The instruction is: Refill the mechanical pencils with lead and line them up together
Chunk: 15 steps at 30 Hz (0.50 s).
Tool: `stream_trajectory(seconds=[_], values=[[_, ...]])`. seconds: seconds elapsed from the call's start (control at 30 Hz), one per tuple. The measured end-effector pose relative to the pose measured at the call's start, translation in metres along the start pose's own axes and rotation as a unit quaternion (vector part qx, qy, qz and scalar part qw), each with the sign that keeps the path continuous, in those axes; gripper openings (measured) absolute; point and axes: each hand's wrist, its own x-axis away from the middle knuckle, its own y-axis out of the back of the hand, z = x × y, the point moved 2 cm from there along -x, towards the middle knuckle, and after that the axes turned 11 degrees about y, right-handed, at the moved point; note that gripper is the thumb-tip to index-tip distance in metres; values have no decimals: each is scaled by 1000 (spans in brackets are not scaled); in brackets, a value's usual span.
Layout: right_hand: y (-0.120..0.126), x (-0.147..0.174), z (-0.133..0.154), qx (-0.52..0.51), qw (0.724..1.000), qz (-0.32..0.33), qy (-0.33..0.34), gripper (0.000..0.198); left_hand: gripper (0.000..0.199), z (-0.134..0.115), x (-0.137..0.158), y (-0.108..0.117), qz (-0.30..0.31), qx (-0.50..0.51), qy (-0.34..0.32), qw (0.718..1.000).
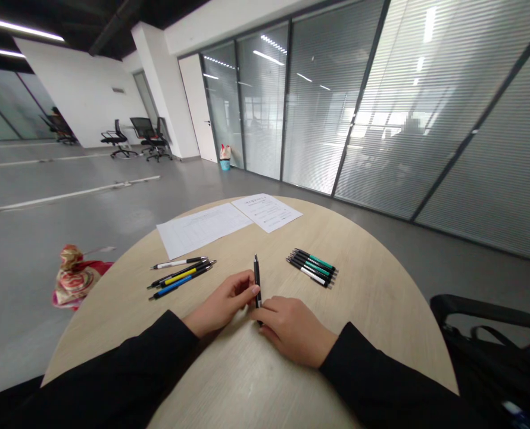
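Observation:
A black pen (256, 273) points away from me over the middle of the table, gripped between both hands. My left hand (229, 298) pinches its middle between thumb and fingers. Around its near end, the fingers of my right hand (289, 326) are closed, partly hiding that end. To the left lies a loose group of pens: a white one (179, 263), a yellow one (180, 276) and a blue one (180, 282), with a black one among them. On the right, several black pens with green or white grips (312, 268) lie side by side in a neat row.
Two printed sheets, a left one (202, 229) and a right one (267, 213), lie at the far side of the round wooden table (372, 322). A black chair (492, 316) stands close on the right. A patterned cloth bundle (75, 277) is at the left.

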Motion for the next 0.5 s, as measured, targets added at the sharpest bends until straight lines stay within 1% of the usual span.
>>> stream_trajectory(seconds=[0.17,0.5], values=[[-2,-1,-1,-1,1000,-7,-3,13,34,1,-1,-1,8,6,-4,1000],[0,-3,0,10,1000,-9,-18,12,35,9,-4,-1,-11,26,-3,1000]])
